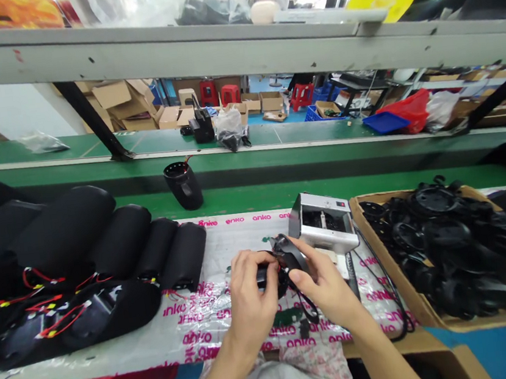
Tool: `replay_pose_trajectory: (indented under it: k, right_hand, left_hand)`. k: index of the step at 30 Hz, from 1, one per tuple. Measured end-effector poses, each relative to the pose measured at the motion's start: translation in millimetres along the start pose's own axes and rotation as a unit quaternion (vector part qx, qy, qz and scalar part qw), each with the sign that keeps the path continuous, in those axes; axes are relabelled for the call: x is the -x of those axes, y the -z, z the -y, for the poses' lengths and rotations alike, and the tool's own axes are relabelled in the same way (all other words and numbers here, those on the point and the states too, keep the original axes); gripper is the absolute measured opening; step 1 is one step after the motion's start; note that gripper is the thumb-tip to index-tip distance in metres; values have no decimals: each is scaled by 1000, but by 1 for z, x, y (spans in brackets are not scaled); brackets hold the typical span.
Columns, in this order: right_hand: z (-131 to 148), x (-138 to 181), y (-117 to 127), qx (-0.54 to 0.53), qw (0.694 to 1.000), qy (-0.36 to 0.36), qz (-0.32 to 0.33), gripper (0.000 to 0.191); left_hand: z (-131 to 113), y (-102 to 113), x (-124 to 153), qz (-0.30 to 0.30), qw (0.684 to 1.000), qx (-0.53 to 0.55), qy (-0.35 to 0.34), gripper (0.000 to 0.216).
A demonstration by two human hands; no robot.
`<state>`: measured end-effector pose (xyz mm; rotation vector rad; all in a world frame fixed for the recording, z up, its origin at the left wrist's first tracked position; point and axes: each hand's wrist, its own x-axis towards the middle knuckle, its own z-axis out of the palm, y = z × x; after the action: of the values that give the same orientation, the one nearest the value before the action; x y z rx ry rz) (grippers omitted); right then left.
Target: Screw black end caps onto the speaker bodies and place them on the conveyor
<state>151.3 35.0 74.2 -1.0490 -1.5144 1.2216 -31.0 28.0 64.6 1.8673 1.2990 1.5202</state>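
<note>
My left hand point(252, 285) is closed around a dark rounded piece point(262, 276), most of it hidden by the fingers. My right hand point(322, 279) grips a black plastic end ring point(291, 252) by its side. A black strap loop point(311, 311) hangs below that ring. Both hands meet over the table in front of me, and the two parts touch or nearly touch; I cannot tell if they are joined. Just beyond my right hand stands a small silver machine point(324, 221) with an open front.
Black fabric-covered cylinders point(182, 256) with red and yellow wires lie at the left. A cardboard box point(385, 271) of black plastic parts point(449, 251) stands at the right. One black cylinder point(183, 189) stands upright at the back. A shelf point(217, 46) spans overhead.
</note>
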Motion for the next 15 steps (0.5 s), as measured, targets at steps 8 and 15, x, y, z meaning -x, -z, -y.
replay_pose_trajectory:
  k: [8, 15]
  right_hand:
    - [2, -2, 7, 14, 1000, 1, 11, 74]
    - [16, -2, 13, 87, 994, 3, 58, 83]
  left_hand:
    - [8, 16, -3, 50, 997, 32, -54, 18]
    - [9, 7, -1, 0, 998, 48, -41, 19]
